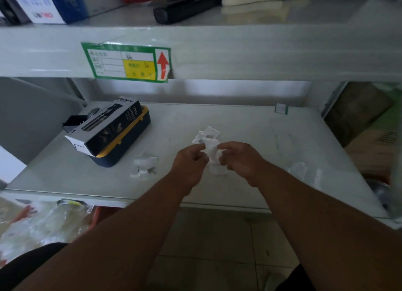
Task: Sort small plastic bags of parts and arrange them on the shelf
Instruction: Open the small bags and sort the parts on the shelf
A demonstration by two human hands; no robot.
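White metal shelving fills the frame, and the lower shelf [250, 125] runs across its middle, pale and lightly smudged. Both arms reach in from the bottom edge to meet just above the shelf, slightly right of centre. The left hand [191, 158] has its fingers curled inward, thumb and forefinger pinching the left edge of a small plastic bag [212, 152]. The right hand [239, 158] mirrors it, fingers curled and pinching the same bag from the right side, so the bag is held between the two hands. The bag is clear to whitish and crumpled; what it contains cannot be made out.

Just beyond the hands, toward the back of the shelf, lies a small heap of bags [206, 135] of the same kind, overlapping one another. To the left of the left hand, near the shelf's front, sits another cluster of bags [143, 165] with small dark parts showing inside. Faint clear bags [304, 171] lie to the right of the right forearm, blurred.

At the left of the shelf a black spray bottle box [106, 126] rests tilted on top of a dark blue case [130, 145] with yellow trim. On the front lip of the upper shelf, upper left of centre, a green-bordered label [126, 62] carries a yellow panel and a red arrow pointing up. Below the shelf's front edge, at lower left, more clear plastic packaging [39, 223] is piled.
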